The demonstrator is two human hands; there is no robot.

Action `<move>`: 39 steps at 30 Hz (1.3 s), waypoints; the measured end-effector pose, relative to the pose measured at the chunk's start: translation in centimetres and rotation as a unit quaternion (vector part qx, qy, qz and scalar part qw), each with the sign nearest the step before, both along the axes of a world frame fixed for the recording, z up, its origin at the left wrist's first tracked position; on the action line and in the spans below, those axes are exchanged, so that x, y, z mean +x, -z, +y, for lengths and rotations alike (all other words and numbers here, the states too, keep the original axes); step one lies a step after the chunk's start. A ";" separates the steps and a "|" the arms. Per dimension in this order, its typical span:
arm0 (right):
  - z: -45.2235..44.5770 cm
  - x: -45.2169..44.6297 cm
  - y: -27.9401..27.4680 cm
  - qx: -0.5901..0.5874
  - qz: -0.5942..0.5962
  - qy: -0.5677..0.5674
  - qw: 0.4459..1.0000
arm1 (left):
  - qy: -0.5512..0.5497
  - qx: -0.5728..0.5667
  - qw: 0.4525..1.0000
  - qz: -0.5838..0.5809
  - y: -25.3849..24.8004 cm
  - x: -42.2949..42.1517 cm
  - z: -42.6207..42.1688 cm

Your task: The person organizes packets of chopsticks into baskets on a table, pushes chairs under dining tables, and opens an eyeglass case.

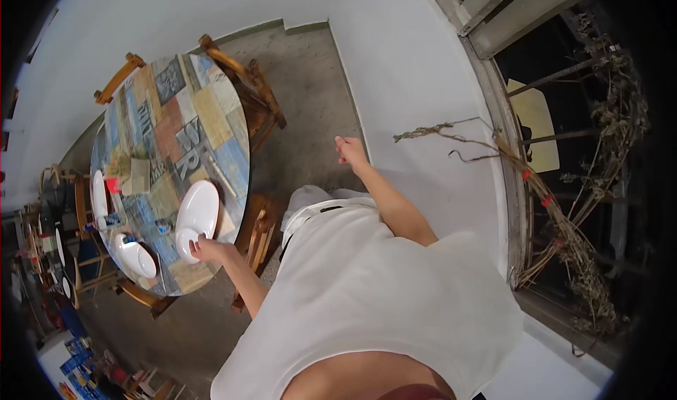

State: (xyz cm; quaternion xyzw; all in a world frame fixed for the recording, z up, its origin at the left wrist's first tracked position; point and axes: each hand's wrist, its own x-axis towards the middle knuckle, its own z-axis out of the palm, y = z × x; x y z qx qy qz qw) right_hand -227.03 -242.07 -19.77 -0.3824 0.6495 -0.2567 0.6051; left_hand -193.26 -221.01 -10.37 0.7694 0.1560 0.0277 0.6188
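My left hand (204, 248) is closed at the near edge of the round table, its fingers at the rim of a small white bowl (185, 241). The bowl overlaps the near end of a large white oval plate (199, 206). My right hand (350, 151) hangs out over the floor, away from the table. Its fingers are curled in, and nothing shows in them.
The table (204, 114) has a patchwork-patterned top. On it are another white dish (135, 257), a white plate (99, 192) and a beige box (137, 176). Wooden chairs (261, 93) surround it. Dried stalks (546, 202) hang by the window at right.
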 end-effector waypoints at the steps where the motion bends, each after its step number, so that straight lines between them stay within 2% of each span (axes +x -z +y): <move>1: -1.0 -0.4 -0.3 0.000 -0.002 0.003 1.000 | 0.032 -0.046 0.998 0.012 0.4 0.0 -1.9; 3: -2.1 -0.5 -0.3 0.037 -0.113 0.023 0.993 | 0.084 -0.094 0.991 0.033 1.4 0.2 -5.4; 4: -2.1 -0.5 0.1 0.044 -0.115 0.017 0.992 | 0.085 -0.154 0.983 0.053 0.6 -0.9 -7.6; 5: -2.4 -0.7 0.5 0.026 -0.097 0.046 0.994 | 0.112 -0.146 0.981 0.062 0.2 -1.5 -9.3; 6: -3.3 -0.9 1.0 0.006 -0.079 0.069 0.994 | 0.140 -0.157 0.977 0.027 2.5 -1.0 -10.8; 7: -4.6 -1.7 1.7 0.023 -0.075 0.041 0.996 | 0.150 -0.172 0.973 0.030 1.7 -1.9 -12.8; 9: -6.9 -2.5 2.7 0.034 -0.087 0.091 0.992 | 0.162 -0.188 0.968 0.043 3.2 -1.7 -15.8; 10: -8.4 -2.5 2.8 0.031 -0.084 0.107 0.990 | 0.148 -0.199 0.967 0.058 1.1 -3.2 -17.9; 11: -10.4 -2.2 2.8 0.025 -0.082 0.121 0.989 | 0.155 -0.193 0.967 0.054 2.5 -2.9 -19.5; 13: -15.0 -1.3 2.9 0.038 -0.073 0.079 0.993 | 0.139 -0.194 0.969 0.062 2.4 -4.0 -23.5; 15: -19.9 0.5 3.4 0.046 -0.064 0.060 0.995 | 0.146 -0.237 0.952 0.125 3.6 -4.0 -27.1; 17: -24.7 2.7 3.5 0.056 -0.071 0.079 0.993 | 0.149 -0.227 0.940 0.205 3.5 -4.0 -30.8; 21: -34.4 7.2 2.8 0.039 -0.091 0.006 0.995 | 0.158 -0.264 0.916 0.258 4.5 -2.1 -37.3; 24: -40.0 11.1 -0.2 0.034 -0.092 -0.055 0.994 | 0.169 -0.335 0.828 0.417 8.0 -0.3 -40.8; 25: -41.2 12.5 -1.2 0.017 -0.098 -0.060 0.993 | 0.156 -0.339 0.830 0.415 7.6 -0.1 -41.6; 27: -43.7 15.5 -2.1 0.001 -0.107 -0.076 0.991 | 0.083 -0.322 0.794 0.509 6.8 0.4 -43.3; 29: -46.3 18.2 -2.4 0.047 -0.102 -0.154 0.982 | 0.066 -0.324 0.804 0.494 6.8 0.3 -43.9; 31: -48.0 21.5 -2.8 0.054 -0.082 -0.207 0.973 | 0.092 -0.323 0.842 0.423 6.7 0.1 -43.7; 32: -48.7 23.3 -3.1 0.058 -0.064 -0.243 0.966 | 0.081 -0.342 0.841 0.412 7.0 0.1 -43.3; 36: -51.4 30.8 -2.4 0.076 -0.046 -0.346 0.934 | -0.023 -0.395 0.844 0.361 8.6 -0.3 -41.0; 39: -52.8 37.1 -2.7 0.066 -0.047 -0.448 0.890 | -0.110 -0.429 0.839 0.315 8.9 -1.7 -39.1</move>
